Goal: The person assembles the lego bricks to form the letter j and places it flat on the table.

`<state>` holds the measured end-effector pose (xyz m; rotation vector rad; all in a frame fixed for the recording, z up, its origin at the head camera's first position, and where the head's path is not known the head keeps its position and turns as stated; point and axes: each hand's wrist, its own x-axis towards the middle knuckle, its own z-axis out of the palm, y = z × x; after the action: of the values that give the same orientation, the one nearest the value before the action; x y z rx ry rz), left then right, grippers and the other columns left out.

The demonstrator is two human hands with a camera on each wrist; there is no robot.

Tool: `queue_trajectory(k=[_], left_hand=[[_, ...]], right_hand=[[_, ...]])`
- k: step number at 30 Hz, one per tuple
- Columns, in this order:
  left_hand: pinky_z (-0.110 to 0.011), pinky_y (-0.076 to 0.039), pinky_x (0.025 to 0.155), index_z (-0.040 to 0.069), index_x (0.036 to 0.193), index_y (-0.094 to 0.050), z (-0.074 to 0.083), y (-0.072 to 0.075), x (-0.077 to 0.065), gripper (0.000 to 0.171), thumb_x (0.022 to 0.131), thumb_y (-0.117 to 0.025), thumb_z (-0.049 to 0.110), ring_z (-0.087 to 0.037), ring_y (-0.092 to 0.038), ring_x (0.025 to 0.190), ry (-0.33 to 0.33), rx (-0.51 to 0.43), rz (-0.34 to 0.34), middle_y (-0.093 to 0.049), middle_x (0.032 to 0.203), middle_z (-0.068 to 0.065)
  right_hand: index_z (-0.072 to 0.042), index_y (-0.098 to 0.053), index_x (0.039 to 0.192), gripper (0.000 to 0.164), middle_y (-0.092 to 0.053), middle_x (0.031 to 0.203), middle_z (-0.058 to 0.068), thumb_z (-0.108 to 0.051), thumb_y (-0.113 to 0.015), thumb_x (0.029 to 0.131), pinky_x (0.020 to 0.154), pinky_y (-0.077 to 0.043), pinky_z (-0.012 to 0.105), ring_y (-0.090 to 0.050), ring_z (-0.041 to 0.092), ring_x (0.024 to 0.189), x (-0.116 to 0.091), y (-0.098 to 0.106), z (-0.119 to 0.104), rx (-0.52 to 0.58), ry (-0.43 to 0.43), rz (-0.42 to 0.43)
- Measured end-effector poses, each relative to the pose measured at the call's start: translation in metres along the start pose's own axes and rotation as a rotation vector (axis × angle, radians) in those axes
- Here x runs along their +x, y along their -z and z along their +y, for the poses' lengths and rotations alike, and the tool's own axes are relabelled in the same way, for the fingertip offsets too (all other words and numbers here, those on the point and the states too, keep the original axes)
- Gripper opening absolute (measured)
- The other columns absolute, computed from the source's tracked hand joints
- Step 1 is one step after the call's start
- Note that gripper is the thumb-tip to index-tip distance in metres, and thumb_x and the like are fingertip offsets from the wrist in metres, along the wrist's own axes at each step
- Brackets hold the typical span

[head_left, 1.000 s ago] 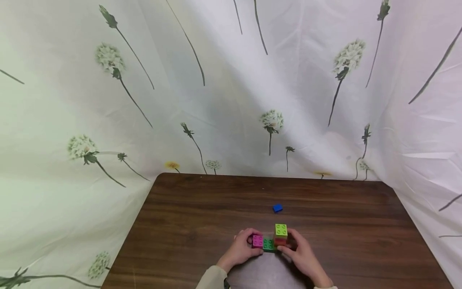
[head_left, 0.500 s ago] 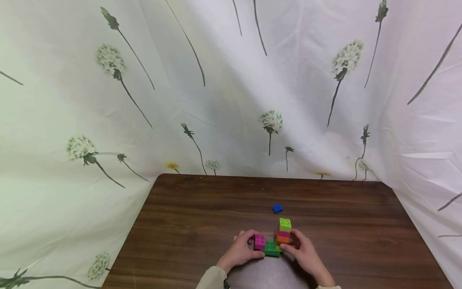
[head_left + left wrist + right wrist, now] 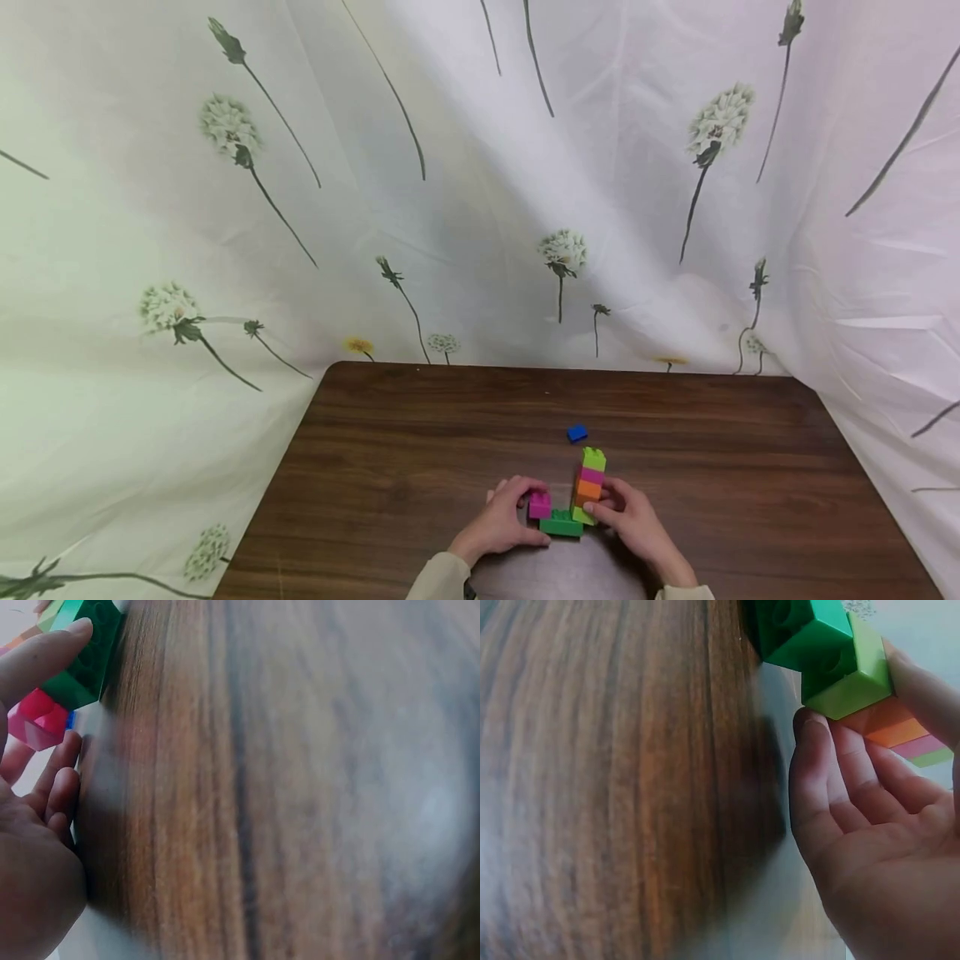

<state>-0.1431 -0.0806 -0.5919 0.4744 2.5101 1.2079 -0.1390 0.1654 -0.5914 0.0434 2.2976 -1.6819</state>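
A joined set of toy building bricks lies between both hands. Its long green brick (image 3: pixel 561 525) carries a pink brick (image 3: pixel 539 505) at the left end and a stacked tower at the right. Lime (image 3: pixel 594 459), pink, orange (image 3: pixel 588 491) and lower lime bricks make up the tower, which leans away with its side showing. My left hand (image 3: pixel 497 518) holds the left end, index finger behind the pink brick and thumb at the green brick (image 3: pixel 88 656). My right hand (image 3: pixel 633 521) pinches the tower low down, thumb in front and fingers behind (image 3: pixel 870 787).
A small blue brick (image 3: pixel 577 433) sits alone beyond the tower on the dark wooden table (image 3: pixel 420 433). A white curtain (image 3: pixel 480 250) printed with dandelions hangs behind and beside the table.
The joined bricks have tipped so that the tower's side now shows instead of mostly its top. The green brick has shifted slightly nearer. Both hands keep their hold; the blue brick has stayed put.
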Motion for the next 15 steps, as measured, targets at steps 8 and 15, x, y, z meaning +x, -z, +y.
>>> queue_trajectory(k=[8, 15], left_hand=[[-0.036, -0.027, 0.089, 0.027, 0.121, -0.06, -0.0002, -0.0002, -0.0005, 0.057, 0.071, -0.084, 0.038, -0.009, -0.044, 0.106, -0.005, 0.008, 0.002, -0.057, 0.112, 0.014], [-0.034, -0.027, 0.088, 0.029, 0.121, -0.061, -0.0012, -0.0024, 0.0005, 0.054, 0.073, -0.082, 0.041, -0.008, -0.044, 0.106, 0.019, 0.024, 0.014, -0.056, 0.112, 0.016]], right_hand=[[0.009, -0.053, 0.128, 0.058, -0.068, 0.106, 0.017, -0.025, -0.073, 0.085, 0.069, -0.053, 0.029, -0.066, 0.019, 0.09, 0.0045, 0.0016, -0.0005, 0.012, 0.039, -0.044], [0.012, -0.053, 0.127, 0.056, -0.068, 0.108, 0.022, -0.025, -0.069, 0.089, 0.071, -0.054, 0.03, -0.067, 0.022, 0.092, 0.0046, 0.0037, -0.0026, 0.021, 0.048, -0.112]])
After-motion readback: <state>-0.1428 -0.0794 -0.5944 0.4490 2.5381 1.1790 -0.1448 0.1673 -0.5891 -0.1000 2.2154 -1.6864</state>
